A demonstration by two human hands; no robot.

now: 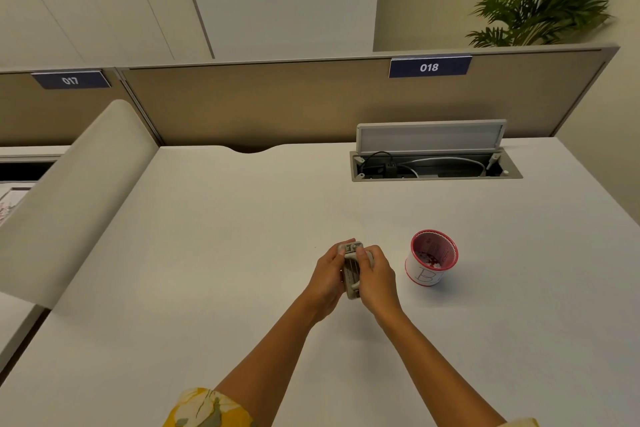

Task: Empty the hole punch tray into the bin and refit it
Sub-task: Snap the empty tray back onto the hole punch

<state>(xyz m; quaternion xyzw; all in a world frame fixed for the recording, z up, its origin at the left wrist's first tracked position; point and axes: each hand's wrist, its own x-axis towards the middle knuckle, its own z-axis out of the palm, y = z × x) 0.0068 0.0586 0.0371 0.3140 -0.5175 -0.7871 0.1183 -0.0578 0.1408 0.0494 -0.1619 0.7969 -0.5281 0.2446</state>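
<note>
A small grey hole punch (351, 270) is held on its side above the white desk, near the middle of the head view. My left hand (327, 277) wraps around its left side. My right hand (375, 274) grips its right side, with thumb and fingers pressed on the underside where the tray sits. Whether the tray is on or off the punch cannot be made out. To the right stands the bin (433, 256), a small white cup with a red rim and a letter B, holding red and white paper bits.
The white desk (242, 253) stretches all around. An open cable hatch (434, 165) with wires lies at the back right. A beige partition (277, 100) with a 018 label closes the far edge. A curved divider (76, 198) rises at the left.
</note>
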